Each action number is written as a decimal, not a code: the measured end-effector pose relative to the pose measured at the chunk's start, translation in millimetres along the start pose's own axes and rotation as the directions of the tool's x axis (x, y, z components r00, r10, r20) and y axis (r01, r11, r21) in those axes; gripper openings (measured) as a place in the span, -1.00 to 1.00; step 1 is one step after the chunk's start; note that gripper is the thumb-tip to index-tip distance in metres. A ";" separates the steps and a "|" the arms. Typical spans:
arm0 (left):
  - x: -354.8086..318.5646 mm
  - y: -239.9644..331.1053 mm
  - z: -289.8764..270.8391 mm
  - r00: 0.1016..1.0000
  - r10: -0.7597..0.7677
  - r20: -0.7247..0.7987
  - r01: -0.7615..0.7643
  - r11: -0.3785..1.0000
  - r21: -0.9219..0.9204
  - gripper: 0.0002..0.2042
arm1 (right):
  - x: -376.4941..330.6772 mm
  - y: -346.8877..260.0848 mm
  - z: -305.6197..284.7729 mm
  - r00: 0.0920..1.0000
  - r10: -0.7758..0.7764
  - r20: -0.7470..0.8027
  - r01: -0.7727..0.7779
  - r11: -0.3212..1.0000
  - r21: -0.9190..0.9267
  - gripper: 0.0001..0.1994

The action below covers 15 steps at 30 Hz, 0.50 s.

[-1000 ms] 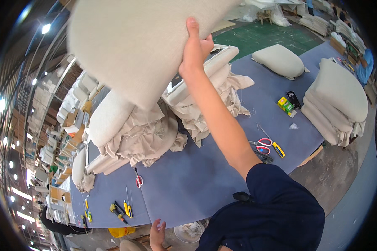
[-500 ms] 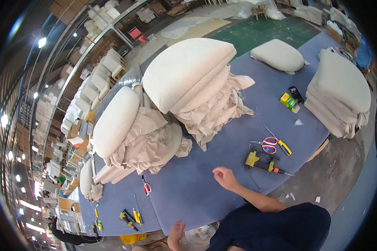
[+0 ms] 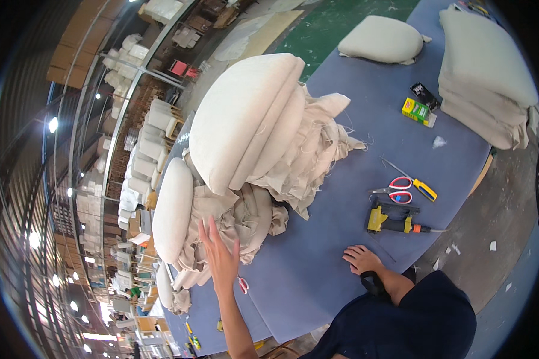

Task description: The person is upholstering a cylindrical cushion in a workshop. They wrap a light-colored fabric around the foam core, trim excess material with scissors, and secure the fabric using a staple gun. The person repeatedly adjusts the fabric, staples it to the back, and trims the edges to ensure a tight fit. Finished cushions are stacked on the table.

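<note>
My left hand (image 3: 223, 261) is raised with its fingers spread, in front of the left cushion stack. It overlaps the loose beige fabric (image 3: 211, 204) there; I cannot tell whether it touches. A pale padded cushion (image 3: 172, 209) leans at the left of that stack. My right hand (image 3: 363, 259) rests on the blue table (image 3: 317, 239) near its front edge, fingers stretched out and holding nothing. Beyond it lies a yellow and black staple gun (image 3: 392, 220) with an orange hose fitting. White-and-red scissors (image 3: 245, 285) show partly behind my left forearm.
A taller cushion stack (image 3: 239, 119) with frayed fabric stands mid-table. Red-handled scissors (image 3: 400, 190), a yellow-handled screwdriver (image 3: 424, 189) and a green-yellow box (image 3: 417, 111) lie to the right. One cushion (image 3: 382, 39) sits at the back, and another stack (image 3: 485, 72) at far right.
My left hand has come up from the table's near edge to the left cushion stack. My right hand has lowered onto the table. The view has shifted.
</note>
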<state>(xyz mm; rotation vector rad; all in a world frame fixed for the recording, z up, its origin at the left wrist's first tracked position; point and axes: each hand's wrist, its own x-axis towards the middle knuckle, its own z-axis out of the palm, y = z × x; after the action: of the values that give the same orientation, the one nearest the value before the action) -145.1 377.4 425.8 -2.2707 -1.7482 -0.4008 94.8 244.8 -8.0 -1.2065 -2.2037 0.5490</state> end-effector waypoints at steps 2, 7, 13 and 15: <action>38.3 4.5 12.8 0.992 0.129 -0.016 -0.125 0.981 0.150 -0.11 | -1.0 1.6 1.2 1.000 0.007 -0.017 -0.007 1.000 0.000 -0.51; 112.8 -3.8 46.1 0.947 0.322 -0.014 -0.305 0.910 0.281 -0.08 | -4.1 -4.3 -3.4 0.999 -0.022 -0.024 0.023 1.000 0.017 -0.53; 149.9 0.7 39.8 0.955 0.259 0.145 -0.277 0.954 0.114 0.03 | -1.1 4.8 -3.3 1.000 -0.008 -0.025 0.008 1.000 0.005 -0.51; 156.0 -4.3 36.5 0.940 0.272 0.204 -0.311 0.930 0.195 0.14 | -0.5 3.0 -4.3 1.000 0.008 -0.020 -0.008 1.000 0.003 -0.51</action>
<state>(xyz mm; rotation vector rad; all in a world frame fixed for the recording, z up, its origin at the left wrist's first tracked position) -108.8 531.9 448.5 -2.4038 -1.4063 0.0554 99.7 246.2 -6.6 -1.2146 -2.1820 0.5404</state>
